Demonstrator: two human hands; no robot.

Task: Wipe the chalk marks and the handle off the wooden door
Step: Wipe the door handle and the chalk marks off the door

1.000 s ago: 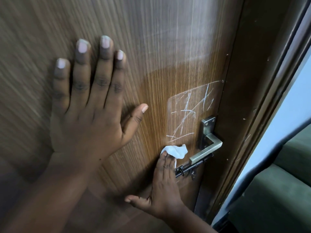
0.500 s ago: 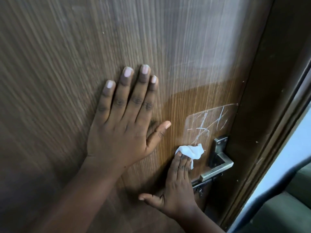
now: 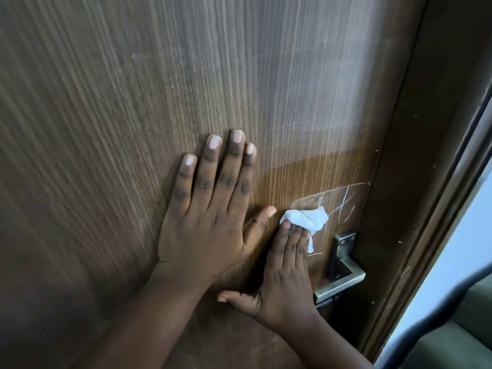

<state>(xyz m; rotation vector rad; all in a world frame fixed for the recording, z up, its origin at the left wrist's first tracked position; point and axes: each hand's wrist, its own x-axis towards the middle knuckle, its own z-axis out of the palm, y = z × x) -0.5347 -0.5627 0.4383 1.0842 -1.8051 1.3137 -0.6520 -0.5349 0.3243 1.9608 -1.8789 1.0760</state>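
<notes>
My left hand [image 3: 210, 217] lies flat and spread on the brown wooden door [image 3: 133, 102]. My right hand [image 3: 286, 272] presses a crumpled white tissue [image 3: 306, 218] onto the white chalk marks [image 3: 343, 203], just above the angular metal handle [image 3: 343, 278]

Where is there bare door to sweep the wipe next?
Free: the wide panel above the left hand and the chalk marks. Crowded: the wipe under the right hand sits between the left thumb and the handle.
</notes>
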